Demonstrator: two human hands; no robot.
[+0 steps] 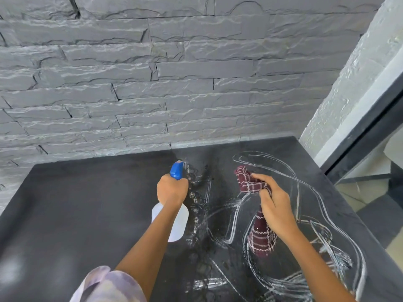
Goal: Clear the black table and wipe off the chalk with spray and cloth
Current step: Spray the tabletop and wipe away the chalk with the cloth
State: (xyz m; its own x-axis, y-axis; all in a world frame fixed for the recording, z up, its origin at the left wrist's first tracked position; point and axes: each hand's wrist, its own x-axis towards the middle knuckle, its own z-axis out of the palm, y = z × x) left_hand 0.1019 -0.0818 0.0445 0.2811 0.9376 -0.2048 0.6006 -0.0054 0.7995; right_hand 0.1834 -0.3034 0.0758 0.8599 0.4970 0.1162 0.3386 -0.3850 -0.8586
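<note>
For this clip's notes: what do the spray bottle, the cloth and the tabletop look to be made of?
Spray bottle: translucent whitish plastic body with an opaque blue plastic trigger head, smooth finish. Cloth: woven fabric, maroon with a white check, hanging limp and creased from the right hand. Black table: hard matte dark top, possibly stone or laminate; chalk lines show on it and wet patches shine.

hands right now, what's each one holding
Left hand: closed around the spray bottle.
Right hand: closed on the checked cloth.
</note>
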